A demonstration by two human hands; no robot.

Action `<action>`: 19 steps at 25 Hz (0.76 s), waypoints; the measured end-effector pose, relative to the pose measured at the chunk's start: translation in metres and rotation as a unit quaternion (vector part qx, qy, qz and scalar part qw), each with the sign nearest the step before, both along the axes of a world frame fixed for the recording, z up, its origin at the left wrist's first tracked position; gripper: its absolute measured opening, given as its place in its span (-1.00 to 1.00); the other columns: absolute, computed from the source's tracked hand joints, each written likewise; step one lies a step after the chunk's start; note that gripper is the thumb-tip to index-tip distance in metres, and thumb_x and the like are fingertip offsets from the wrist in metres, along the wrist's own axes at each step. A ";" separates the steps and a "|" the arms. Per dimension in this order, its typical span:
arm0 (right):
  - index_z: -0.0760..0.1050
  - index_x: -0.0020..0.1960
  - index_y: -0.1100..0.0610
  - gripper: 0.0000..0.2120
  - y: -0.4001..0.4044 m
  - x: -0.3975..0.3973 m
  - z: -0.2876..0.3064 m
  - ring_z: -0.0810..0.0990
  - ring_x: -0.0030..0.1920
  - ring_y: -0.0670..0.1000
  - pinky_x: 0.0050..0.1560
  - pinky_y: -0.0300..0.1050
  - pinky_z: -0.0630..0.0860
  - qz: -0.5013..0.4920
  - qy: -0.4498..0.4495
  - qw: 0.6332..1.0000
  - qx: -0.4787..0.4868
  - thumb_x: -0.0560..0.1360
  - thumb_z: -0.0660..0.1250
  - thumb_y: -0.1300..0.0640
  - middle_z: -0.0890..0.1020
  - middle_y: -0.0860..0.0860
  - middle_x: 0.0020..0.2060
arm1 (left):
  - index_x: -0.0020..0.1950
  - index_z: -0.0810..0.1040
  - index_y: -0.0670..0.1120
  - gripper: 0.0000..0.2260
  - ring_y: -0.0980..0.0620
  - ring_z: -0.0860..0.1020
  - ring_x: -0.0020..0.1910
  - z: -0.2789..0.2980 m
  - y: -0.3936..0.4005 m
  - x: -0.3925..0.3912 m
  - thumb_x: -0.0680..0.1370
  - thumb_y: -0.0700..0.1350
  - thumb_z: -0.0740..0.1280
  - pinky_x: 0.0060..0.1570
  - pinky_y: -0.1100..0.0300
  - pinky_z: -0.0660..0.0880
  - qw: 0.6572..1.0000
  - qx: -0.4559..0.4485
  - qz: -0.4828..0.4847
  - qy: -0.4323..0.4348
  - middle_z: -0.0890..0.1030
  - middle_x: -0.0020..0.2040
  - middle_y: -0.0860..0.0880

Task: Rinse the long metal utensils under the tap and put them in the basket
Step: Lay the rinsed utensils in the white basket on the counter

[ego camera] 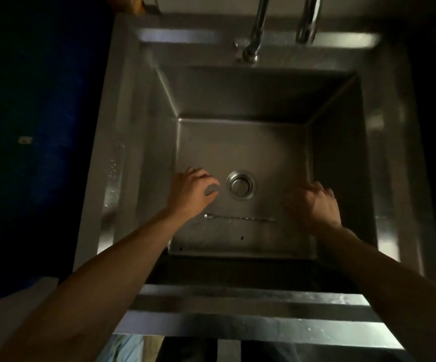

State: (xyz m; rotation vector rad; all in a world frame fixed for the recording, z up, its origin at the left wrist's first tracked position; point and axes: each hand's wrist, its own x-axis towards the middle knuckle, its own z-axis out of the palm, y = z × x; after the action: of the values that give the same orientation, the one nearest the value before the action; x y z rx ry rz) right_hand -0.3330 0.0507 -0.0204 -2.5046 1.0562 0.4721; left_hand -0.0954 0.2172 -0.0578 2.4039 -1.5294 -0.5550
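One long thin metal utensil (239,218) lies flat on the floor of the steel sink (237,150), just in front of the drain (240,185). My left hand (191,189) reaches down left of the drain, above the utensil's left end, fingers bent downward. A small grey shape shows by its thumb, and I cannot tell what it is. My right hand (313,205) hovers by the utensil's right end with loosely curled fingers and nothing visible in it. The tap (254,45) stands at the back with no water visible. No basket is in view.
A second curved pipe (307,22) hangs right of the tap. The sink's wide steel rim (250,307) runs along the near side. Dark blue surface (28,126) lies to the left. The scene is dim.
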 end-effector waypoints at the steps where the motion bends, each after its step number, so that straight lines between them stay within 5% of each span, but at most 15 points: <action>1: 0.50 0.30 -0.05 -0.64 0.002 -0.002 -0.019 0.43 0.29 0.15 0.21 0.04 0.31 0.004 0.021 1.000 0.011 0.54 0.26 -0.09 0.53 0.05 0.26 | -0.02 0.62 0.10 -0.79 -0.05 0.56 -0.04 -0.021 0.002 -0.004 0.39 0.09 0.34 -0.02 -0.02 0.50 1.000 0.022 -0.006 0.003 0.63 -0.06 0.05; 8: 0.45 0.34 -0.03 -0.61 0.013 -0.008 -0.138 0.49 0.26 0.17 0.12 -0.03 0.42 0.045 0.101 0.990 0.091 0.55 0.25 -0.09 0.53 0.07 0.29 | 0.10 0.58 0.11 -0.75 -0.06 0.46 0.16 -0.134 0.017 -0.024 0.45 0.08 0.34 0.11 0.02 0.39 0.979 0.186 -0.079 -0.009 0.59 0.10 0.03; 13: 0.56 0.21 0.13 -0.66 0.018 -0.015 -0.193 0.48 0.20 0.28 0.20 0.13 0.40 0.101 0.092 0.987 0.089 0.47 0.37 0.06 0.59 0.20 0.17 | 0.13 0.57 0.06 -0.78 -0.05 0.43 0.18 -0.163 0.020 -0.033 0.51 0.01 0.28 0.13 0.01 0.27 0.970 0.188 -0.140 -0.060 0.57 0.14 0.03; 19: 0.62 0.00 0.20 -0.77 0.026 -0.018 -0.218 0.60 -0.05 0.34 0.02 0.22 0.48 0.113 0.055 0.992 0.012 0.34 0.47 0.22 0.64 0.26 -0.07 | 0.12 0.56 0.01 -0.78 -0.04 0.41 0.19 -0.181 0.016 -0.032 0.54 -0.01 0.22 0.13 0.03 0.24 0.961 0.204 -0.171 -0.079 0.57 0.13 0.03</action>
State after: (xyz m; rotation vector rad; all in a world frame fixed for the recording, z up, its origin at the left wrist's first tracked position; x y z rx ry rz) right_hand -0.3514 0.0770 -0.2379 -2.6155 0.8005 0.6894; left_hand -0.1277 0.2327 -0.2393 2.5338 -2.1010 -0.8356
